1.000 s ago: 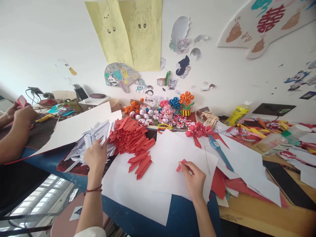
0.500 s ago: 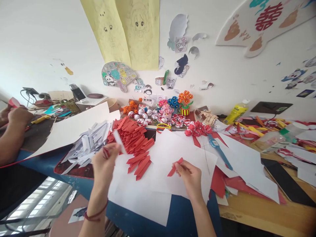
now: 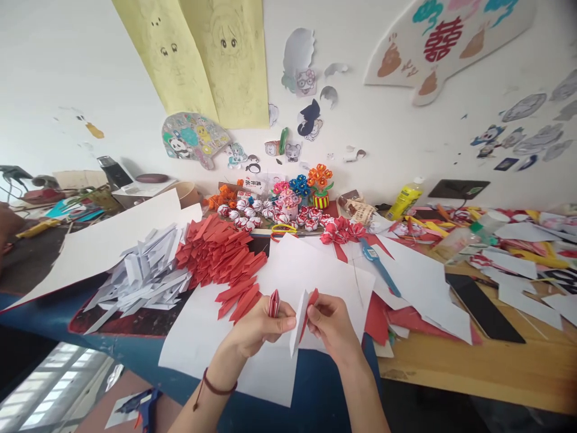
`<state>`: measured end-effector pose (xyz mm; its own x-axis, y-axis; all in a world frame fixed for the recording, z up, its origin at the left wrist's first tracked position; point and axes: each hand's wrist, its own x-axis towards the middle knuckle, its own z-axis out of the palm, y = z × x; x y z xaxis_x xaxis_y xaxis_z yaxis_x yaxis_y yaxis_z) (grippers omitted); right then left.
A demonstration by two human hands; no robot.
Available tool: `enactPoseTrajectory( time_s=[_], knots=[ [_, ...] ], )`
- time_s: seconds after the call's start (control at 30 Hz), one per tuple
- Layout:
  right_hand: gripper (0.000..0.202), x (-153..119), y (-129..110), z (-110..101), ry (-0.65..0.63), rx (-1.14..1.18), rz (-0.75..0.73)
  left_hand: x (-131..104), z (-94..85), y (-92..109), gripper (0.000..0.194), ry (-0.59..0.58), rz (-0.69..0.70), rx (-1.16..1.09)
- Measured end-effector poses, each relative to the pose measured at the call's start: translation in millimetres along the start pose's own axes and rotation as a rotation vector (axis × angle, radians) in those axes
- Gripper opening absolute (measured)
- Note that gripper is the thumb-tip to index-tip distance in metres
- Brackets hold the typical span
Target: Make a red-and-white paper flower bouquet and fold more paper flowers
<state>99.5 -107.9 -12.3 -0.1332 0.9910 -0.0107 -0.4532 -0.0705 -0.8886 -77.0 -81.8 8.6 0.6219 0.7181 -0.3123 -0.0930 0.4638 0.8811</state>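
Note:
My left hand pinches a folded white paper strip between thumb and finger. A small red-and-white folded stack is also tucked among its fingers. My right hand holds a folded red paper strip close against the white one. Both hands are above white paper sheets. To their left lie a heap of red folded strips and a heap of white strips.
Paper flowers stand along the wall. A blue tool, a black phone-like slab, a yellow bottle and paper scraps lie right. Another person's arm shows at the left edge.
My left hand has come right and down from the heaps with the white strip, meeting the red strip in my right hand. The view has shifted right.

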Motion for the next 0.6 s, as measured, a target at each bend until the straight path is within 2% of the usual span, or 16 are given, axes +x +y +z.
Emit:
enactPoseTrajectory(
  time_s=[0.17, 0.27, 0.33, 0.43, 0.53, 0.6],
  knots=[
    [0.028, -3.7, -2.1, -5.5, -0.009, -0.066, 0.020, 7.9, 2.5, -0.4, 0.038, -0.068, -0.050, 0.002],
    [0.027, -8.1, -10.7, -4.3, 0.016, -0.170, 0.011, 8.0, 4.8, 0.5, 0.036, -0.029, 0.000, 0.094],
    [0.027, -11.3, -17.6, -0.2, 0.070, -0.236, -0.030, 5.9, 9.7, 1.6, 0.032, 0.090, 0.098, 0.216],
    [0.028, -12.8, -21.4, 7.9, 0.158, -0.300, -0.115, 4.2, 20.9, 0.7, 0.026, 0.358, 0.305, 0.470],
    [0.026, -6.6, -9.4, 10.1, 0.236, -0.338, -0.189, 10.9, 30.1, -8.4, 0.023, 0.583, 0.471, 0.649],
    [0.024, 1.0, 6.9, 4.9, 0.328, -0.339, -0.217, 18.1, 31.5, -20.4, 0.025, 0.738, 0.520, 0.655]
  ],
)
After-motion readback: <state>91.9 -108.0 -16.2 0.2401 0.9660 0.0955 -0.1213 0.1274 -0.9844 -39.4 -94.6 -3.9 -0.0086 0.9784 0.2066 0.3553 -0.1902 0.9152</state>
